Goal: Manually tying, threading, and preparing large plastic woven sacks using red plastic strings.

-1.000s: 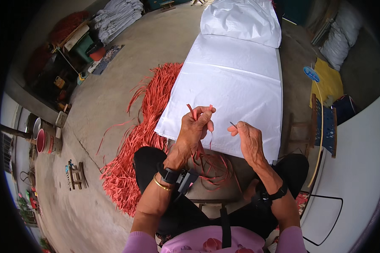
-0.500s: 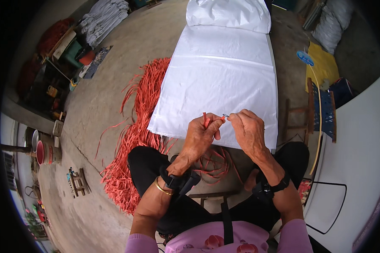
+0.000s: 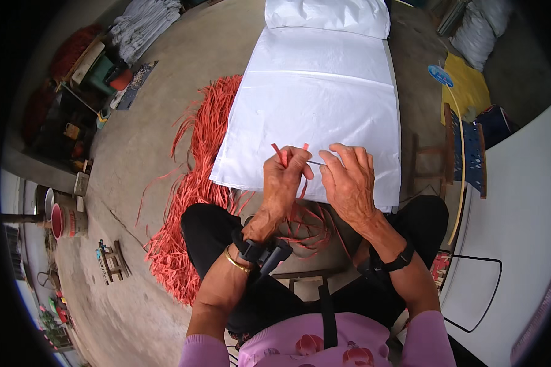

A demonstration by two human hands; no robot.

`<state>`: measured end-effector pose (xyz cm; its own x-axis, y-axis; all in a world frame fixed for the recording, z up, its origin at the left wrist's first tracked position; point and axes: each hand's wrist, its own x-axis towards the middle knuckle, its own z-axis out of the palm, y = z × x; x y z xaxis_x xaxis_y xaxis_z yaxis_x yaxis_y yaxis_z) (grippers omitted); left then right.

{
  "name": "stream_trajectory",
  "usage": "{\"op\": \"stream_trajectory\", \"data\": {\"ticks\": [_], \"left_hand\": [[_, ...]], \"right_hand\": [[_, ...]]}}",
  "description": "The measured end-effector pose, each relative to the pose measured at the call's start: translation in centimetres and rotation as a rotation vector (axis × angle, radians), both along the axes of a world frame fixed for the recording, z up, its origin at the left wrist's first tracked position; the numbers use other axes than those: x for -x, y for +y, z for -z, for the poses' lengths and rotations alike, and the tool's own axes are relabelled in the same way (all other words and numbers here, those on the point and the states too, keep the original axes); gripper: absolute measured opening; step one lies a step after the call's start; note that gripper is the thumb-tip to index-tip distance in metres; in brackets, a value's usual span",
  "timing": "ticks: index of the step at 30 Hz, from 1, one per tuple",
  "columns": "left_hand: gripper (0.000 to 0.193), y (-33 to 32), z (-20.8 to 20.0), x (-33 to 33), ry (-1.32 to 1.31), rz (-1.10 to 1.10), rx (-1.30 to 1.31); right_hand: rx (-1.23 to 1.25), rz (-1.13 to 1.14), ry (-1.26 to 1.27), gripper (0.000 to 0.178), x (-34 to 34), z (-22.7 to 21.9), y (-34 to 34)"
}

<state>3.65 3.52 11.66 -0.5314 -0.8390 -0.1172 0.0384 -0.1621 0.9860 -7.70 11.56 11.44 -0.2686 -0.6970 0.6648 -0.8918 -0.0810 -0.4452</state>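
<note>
The left hand (image 3: pixel 284 180) pinches thin orange plastic strips (image 3: pixel 288 156) over the white woven sack's (image 3: pixel 312 98) near edge; the right hand (image 3: pixel 349 180) pinches a thin needle-like piece (image 3: pixel 315 163), which could slip

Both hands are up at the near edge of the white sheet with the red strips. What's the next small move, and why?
Probably draw the right hand away to the right, pulling its thin tool through. The left hand pinches upright red strips, the thin tool bridges the two hands, and both sit over the near edge of the white sheet.
</note>
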Motion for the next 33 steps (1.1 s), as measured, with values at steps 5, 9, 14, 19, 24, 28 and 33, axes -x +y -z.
{"op": "stream_trajectory", "data": {"ticks": [5, 9, 14, 19, 24, 28, 33], "left_hand": [[0.012, -1.5, 0.7, -1.1, 0.168, -0.162, -0.314], [0.015, 1.1, 0.8, 0.4, 0.125, 0.027, -0.432], [0.018, 1.3, 2.0, 1.5, 0.121, 0.054, -0.443], [0.016, -0.3, 5.6, 1.8, -0.056, 0.007, 0.02], [0.015, 1.2, 11.0, 2.4, -0.581, 0.242, 0.439], [0.017, 3.2, 12.0, 2.8, -0.644, 0.383, 0.817], [0.011, 2.9, 12.4, 3.7, -0.746, 0.45, 0.917]], "right_hand": [[-0.337, -0.034, -0.418, 0.023, 0.5, 1.3, 1.0], [-0.172, -0.248, -1.567, 0.036, 2.1, 2.8, 1.0], [0.168, -0.406, -1.712, 0.033, 5.5, 1.5, 2.6], [-0.433, 0.217, -0.494, 0.037, 7.3, 3.7, 4.8], [-0.76, 0.244, 0.045, 0.034, 7.4, 9.7, 6.7], [-0.798, 0.428, 0.064, 0.032, 9.0, 10.6, 6.9], [-0.849, 0.42, -0.004, 0.034, 8.9, 9.6, 6.5]]}}
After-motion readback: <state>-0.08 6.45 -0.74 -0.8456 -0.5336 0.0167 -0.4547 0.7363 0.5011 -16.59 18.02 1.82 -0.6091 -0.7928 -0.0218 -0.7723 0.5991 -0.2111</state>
